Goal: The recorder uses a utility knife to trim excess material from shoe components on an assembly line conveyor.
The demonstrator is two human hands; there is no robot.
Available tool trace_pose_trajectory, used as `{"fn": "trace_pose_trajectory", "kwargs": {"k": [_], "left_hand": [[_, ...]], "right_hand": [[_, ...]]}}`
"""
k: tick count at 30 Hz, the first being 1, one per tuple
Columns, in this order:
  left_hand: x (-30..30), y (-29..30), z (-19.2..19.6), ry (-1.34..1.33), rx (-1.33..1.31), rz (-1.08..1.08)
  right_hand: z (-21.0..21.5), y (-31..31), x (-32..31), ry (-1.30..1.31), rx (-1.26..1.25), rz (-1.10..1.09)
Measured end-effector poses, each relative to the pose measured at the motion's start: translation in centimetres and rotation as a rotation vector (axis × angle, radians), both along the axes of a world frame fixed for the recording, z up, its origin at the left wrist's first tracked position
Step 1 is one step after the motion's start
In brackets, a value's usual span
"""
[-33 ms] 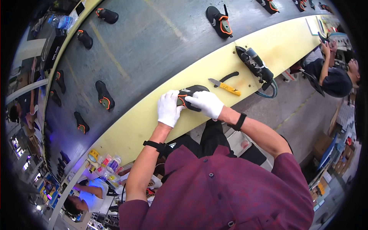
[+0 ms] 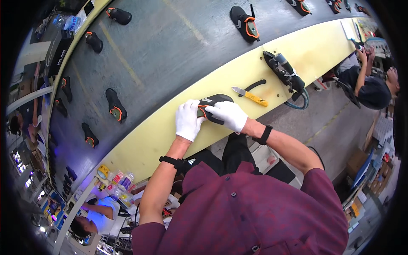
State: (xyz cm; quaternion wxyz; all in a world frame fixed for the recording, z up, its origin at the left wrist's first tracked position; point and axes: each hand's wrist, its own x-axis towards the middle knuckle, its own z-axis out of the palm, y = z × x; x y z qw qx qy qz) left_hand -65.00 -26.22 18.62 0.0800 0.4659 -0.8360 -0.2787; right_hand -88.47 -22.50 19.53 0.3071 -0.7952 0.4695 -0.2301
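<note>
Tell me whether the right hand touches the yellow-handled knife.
Apart. The head view shows bare yellow bench between the right hand on the dark shoe and the yellow-handled knife.

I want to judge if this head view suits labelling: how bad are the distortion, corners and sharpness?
Head view: strong fisheye bend, so the yellow bench edge and dark grey conveyor belt curve; the corners are black vignette; lighting is even, with no harsh glare; the white-gloved left hand and right hand on the black shoe with orange trim are fairly sharp at centre, the rim softer.

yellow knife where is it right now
The yellow knife lies on the yellow ledge, just right of the shoe in both hands, beside a black curved tool.
</note>
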Motion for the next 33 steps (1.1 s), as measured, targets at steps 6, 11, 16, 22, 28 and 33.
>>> {"fn": "trace_pose_trajectory", "kwargs": {"k": [6, 11, 16, 22, 28, 33], "left_hand": [[-0.6, 0.0, -0.3, -0.003, 0.056, 0.056], [0.2, 0.6, 0.2, 0.039, 0.004, 0.105], [0.5, 3.2, 2.2, 0.056, -0.235, 0.353], [-4.8, 6.8, 1.3, 0.762, 1.315, 1.026], [-1.6, 8.2, -5.5, 0.167, 0.093, 0.249], [-1.1, 7.1, -4.1, 0.13, 0.017, 0.095]], "right_hand": [[-0.4, -1.6, 0.8, 0.042, 0.076, 0.071], [0.4, -2.8, 2.1, 0.115, 0.089, 0.117], [-0.2, -2.5, 1.4, 0.2, 0.075, 0.169], [1.2, -3.7, 1.3, 0.215, 0.279, 0.205], [2.0, -4.4, 1.7, 0.182, 0.278, 0.243], [0.8, -4.0, 1.9, 0.151, 0.26, 0.182]]}}
